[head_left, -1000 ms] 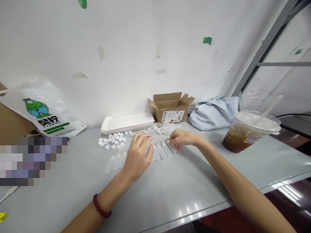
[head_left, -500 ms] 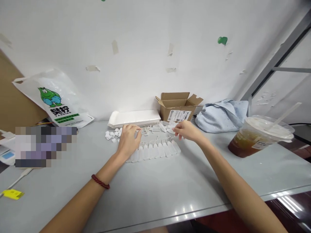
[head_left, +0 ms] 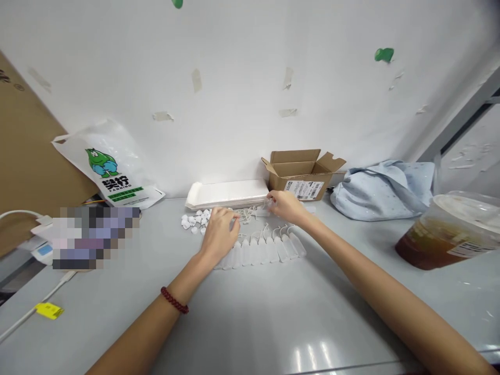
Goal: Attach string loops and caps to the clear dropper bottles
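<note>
A row of slim translucent plastic tubes point(head_left: 263, 252) with white cords at their tops lies on the grey table. My left hand point(head_left: 221, 232) is over the row's left end, fingers curled and thumb close to the index finger; whatever is between them is hidden. Behind the row, my right hand point(head_left: 291, 205) pinches a small clear plastic piece point(head_left: 269, 202), partly covered by the fingers. Loose white cords point(head_left: 247, 214) lie between the hands. Small white caps point(head_left: 191, 220) are piled left of my left hand.
Behind the hands are a stack of white trays point(head_left: 230, 191) and an open cardboard box point(head_left: 299, 182). Light-blue cloth point(head_left: 375, 190) and a cup of drink point(head_left: 441, 239) stand right. To the left are a plastic bag point(head_left: 113, 161), a blurred-out item point(head_left: 91, 239) and a cable point(head_left: 33, 312).
The view has turned left, so things appear further right. My right hand has moved left, away from the box front, toward the loose cords. My left hand stays near the row's left end.
</note>
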Demonstrator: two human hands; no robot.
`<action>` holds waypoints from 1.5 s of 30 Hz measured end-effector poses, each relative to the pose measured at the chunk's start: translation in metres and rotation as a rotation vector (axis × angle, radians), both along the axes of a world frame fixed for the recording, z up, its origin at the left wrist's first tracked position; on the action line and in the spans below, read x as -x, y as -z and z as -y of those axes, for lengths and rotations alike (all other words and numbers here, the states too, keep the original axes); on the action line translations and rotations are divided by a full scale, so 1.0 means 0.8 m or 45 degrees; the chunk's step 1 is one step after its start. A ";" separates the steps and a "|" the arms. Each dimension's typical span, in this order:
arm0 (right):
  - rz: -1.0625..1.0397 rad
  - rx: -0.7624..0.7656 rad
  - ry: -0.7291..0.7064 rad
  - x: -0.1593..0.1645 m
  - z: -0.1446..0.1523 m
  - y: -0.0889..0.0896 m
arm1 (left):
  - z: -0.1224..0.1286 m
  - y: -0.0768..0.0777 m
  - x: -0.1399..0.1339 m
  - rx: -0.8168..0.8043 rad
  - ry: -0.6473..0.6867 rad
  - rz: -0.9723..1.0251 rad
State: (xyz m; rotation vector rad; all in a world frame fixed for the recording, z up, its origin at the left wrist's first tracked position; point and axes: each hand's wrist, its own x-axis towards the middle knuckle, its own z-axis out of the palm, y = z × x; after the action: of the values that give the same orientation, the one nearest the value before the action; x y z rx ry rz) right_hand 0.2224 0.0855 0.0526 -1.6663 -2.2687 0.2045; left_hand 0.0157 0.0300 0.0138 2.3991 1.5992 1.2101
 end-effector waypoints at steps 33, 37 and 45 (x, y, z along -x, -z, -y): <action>-0.758 -0.319 -0.182 -0.020 0.083 0.020 | -0.061 -0.076 -0.021 0.519 -0.020 0.657; -0.704 -0.342 -0.237 -0.021 0.082 0.028 | -0.066 -0.065 -0.024 0.601 -0.135 0.642; -0.669 -0.330 -0.177 -0.018 0.085 0.022 | -0.054 -0.056 -0.023 0.410 -0.055 0.797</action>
State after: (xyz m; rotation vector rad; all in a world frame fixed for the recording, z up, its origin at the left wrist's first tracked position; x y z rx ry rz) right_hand 0.2370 0.0175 0.0352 -1.1585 -1.9134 0.3213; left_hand 0.0342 0.0729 0.0585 1.5828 1.4907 1.3913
